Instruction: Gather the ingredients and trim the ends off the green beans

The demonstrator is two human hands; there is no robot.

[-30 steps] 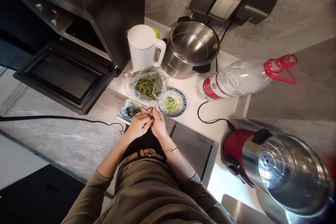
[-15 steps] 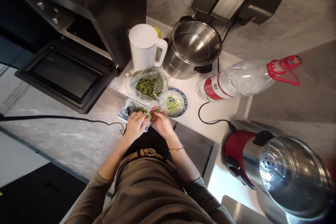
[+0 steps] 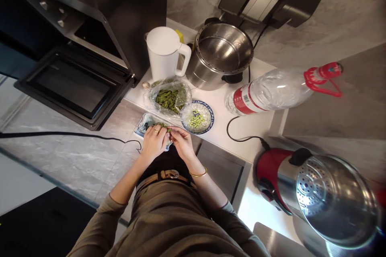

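Observation:
My left hand (image 3: 155,141) is closed with a green edamame pod (image 3: 169,130) at its fingertips, over the small tray (image 3: 140,130) that holds dark scraps and green pods. On the other side, my right hand (image 3: 182,142) pinches at the same pod, thumb and fingers pressed together. Just beyond them a clear plastic bag (image 3: 183,88) lies open, full of edamame pods (image 3: 167,99). Shelled green beans (image 3: 196,119) lie in the middle of a blue-rimmed plate (image 3: 208,128), right of the bag. My fingers hide part of the tray and most of the pod.
Behind the bag stand a white jug (image 3: 163,54) and a steel pot (image 3: 205,75). A large water bottle (image 3: 274,90) is to the right, with a cable (image 3: 238,139) leading to a red and steel appliance (image 3: 273,168). The oven door (image 3: 72,88) hangs open at the left.
My hands were together, then parted over the tray with green bits at the fingers. They have now come together again on a pod, slightly further left.

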